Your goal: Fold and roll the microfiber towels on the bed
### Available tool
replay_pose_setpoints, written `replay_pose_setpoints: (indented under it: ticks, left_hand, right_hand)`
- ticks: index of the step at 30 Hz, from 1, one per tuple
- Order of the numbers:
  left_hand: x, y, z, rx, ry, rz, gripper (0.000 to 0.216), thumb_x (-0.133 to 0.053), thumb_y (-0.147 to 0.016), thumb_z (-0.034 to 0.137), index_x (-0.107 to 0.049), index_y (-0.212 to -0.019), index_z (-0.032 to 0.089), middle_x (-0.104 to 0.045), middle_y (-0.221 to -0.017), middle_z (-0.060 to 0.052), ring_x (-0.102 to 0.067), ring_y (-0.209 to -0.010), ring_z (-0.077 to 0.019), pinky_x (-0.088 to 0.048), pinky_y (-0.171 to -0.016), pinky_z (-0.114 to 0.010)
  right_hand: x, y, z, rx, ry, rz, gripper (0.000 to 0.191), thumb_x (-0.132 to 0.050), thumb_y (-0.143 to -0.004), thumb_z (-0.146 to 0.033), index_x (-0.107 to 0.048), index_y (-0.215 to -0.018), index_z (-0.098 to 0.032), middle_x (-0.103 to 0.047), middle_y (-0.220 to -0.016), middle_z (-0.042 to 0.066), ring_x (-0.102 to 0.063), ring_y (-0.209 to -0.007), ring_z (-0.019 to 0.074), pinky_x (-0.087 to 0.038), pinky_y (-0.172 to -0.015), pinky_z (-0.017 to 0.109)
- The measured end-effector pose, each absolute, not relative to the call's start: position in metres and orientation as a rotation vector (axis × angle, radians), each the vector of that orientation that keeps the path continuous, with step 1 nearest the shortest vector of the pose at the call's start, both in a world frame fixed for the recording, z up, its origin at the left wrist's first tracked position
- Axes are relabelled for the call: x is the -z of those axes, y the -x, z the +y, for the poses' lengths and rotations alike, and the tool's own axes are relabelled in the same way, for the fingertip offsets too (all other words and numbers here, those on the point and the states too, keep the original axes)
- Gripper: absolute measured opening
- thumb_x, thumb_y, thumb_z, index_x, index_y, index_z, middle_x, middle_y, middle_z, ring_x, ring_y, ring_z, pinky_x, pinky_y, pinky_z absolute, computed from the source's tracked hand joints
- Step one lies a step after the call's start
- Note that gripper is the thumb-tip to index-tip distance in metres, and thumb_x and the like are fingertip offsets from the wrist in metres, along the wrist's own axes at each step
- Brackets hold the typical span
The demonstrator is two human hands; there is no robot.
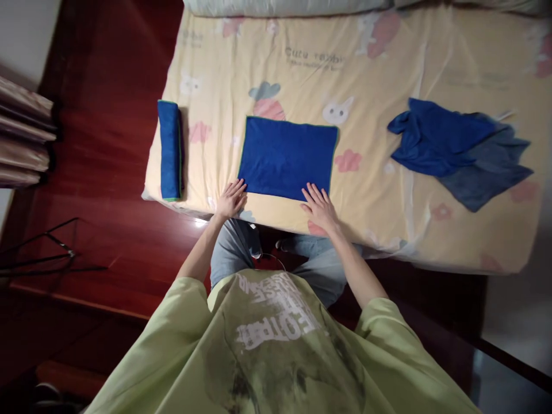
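Observation:
A blue towel [287,156] with a green edge lies flat and folded into a rectangle on the yellow cartoon-print bed sheet [371,75]. My left hand [232,198] rests with fingers spread at the towel's near left corner. My right hand [319,206] lies flat, fingers apart, at the near right corner. Neither hand holds anything. A rolled blue towel [169,149] lies to the left near the bed's edge.
A heap of crumpled blue and grey-blue cloths [461,150] lies on the right of the bed. A dark red wooden floor [99,149] runs along the left. Curtains [21,138] hang at the far left, with thin black rods [52,253] below them.

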State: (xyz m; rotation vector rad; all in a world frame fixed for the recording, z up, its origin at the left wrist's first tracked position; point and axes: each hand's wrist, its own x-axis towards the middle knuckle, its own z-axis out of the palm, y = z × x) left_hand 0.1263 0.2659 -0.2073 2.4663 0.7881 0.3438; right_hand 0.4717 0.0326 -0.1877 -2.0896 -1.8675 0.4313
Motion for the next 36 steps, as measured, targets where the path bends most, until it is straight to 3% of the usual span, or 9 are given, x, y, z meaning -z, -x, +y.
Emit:
replay_pose_setpoints:
  ticks: [6, 10, 15, 19, 25, 30, 33, 36]
  left_hand:
    - [0.208, -0.136, 0.273, -0.483, -2.367, 0.935, 0.048, -0.051, -0.095, 0.024, -0.072, -0.138, 0.019, -0.064, -0.155, -0.011, -0.057, -0.144, -0.0320, -0.046, -0.121, -0.055]
    - [0.212, -0.145, 0.276, -0.603, -2.326, 1.027, 0.044, -0.052, -0.087, 0.013, -0.076, -0.123, 0.021, -0.073, -0.142, -0.008, -0.062, -0.131, -0.0308, -0.047, -0.119, -0.054]
    - [0.216, -0.146, 0.279, -0.695, -2.228, 1.036, 0.044, -0.049, -0.085, 0.006, -0.078, -0.115, 0.022, -0.077, -0.134, -0.006, -0.065, -0.126, -0.0266, -0.053, -0.115, -0.049]
    - [0.215, -0.145, 0.281, -0.753, -2.162, 1.020, 0.037, -0.054, -0.090, 0.011, -0.080, -0.114, 0.022, -0.079, -0.129, -0.006, -0.067, -0.123, -0.0259, -0.054, -0.114, -0.048]
    - [0.215, -0.144, 0.284, -0.726, -2.108, 1.021, 0.029, -0.055, -0.097, 0.019, -0.080, -0.111, 0.023, -0.079, -0.127, -0.006, -0.068, -0.124, -0.0257, -0.053, -0.116, -0.047]
    - [0.212, -0.144, 0.287, -0.665, -2.125, 1.069, 0.033, -0.049, -0.101, 0.021, -0.079, -0.114, 0.022, -0.079, -0.123, -0.008, -0.068, -0.123, -0.0250, -0.053, -0.114, -0.044]
    - [0.211, -0.149, 0.296, -0.647, -2.116, 1.141, 0.030, -0.050, -0.103, 0.027, -0.078, -0.111, 0.021, -0.079, -0.111, -0.010, -0.068, -0.114, -0.0264, -0.056, -0.106, -0.043]
    - [0.213, -0.158, 0.307, -0.645, -2.101, 1.242, 0.025, -0.054, -0.104, 0.033, -0.077, -0.106, 0.021, -0.076, -0.098, -0.009, -0.068, -0.105, -0.0270, -0.056, -0.097, -0.041]
  right_hand:
    - [0.208, -0.492, 0.003, -0.274, 2.026, -1.568, 0.050, -0.044, -0.103, -0.017, -0.071, -0.145, -0.018, -0.066, -0.153, 0.013, -0.058, -0.151, 0.0256, -0.042, -0.131, 0.056]
    - [0.216, -0.495, 0.005, -0.167, 1.981, -1.422, 0.048, -0.048, -0.093, -0.009, -0.078, -0.129, -0.017, -0.076, -0.138, 0.013, -0.069, -0.138, 0.0255, -0.054, -0.122, 0.052]
    - [0.214, -0.496, 0.012, -0.136, 1.985, -1.337, 0.048, -0.055, -0.083, -0.007, -0.080, -0.123, -0.018, -0.079, -0.131, 0.012, -0.073, -0.130, 0.0267, -0.059, -0.116, 0.051]
    - [0.213, -0.497, 0.017, -0.163, 1.966, -1.322, 0.044, -0.066, -0.084, -0.014, -0.079, -0.126, -0.017, -0.079, -0.130, 0.014, -0.073, -0.127, 0.0289, -0.059, -0.115, 0.052]
    - [0.215, -0.500, 0.017, -0.183, 1.946, -1.268, 0.036, -0.054, -0.092, -0.014, -0.082, -0.113, -0.020, -0.082, -0.123, 0.011, -0.075, -0.124, 0.0271, -0.058, -0.115, 0.053]
    - [0.209, -0.506, 0.018, -0.327, 1.971, -1.125, 0.037, -0.052, -0.094, -0.020, -0.082, -0.115, -0.019, -0.081, -0.125, 0.013, -0.075, -0.123, 0.0269, -0.059, -0.113, 0.048]
    - [0.211, -0.514, 0.027, -0.390, 2.013, -0.928, 0.031, -0.058, -0.096, -0.031, -0.081, -0.111, -0.015, -0.082, -0.110, 0.015, -0.078, -0.103, 0.0277, -0.064, -0.097, 0.045]
    - [0.220, -0.525, 0.039, -0.402, 2.044, -0.750, 0.038, -0.067, -0.095, -0.048, -0.078, -0.100, -0.012, -0.072, -0.076, 0.008, -0.069, -0.072, 0.0214, -0.063, -0.075, 0.038]
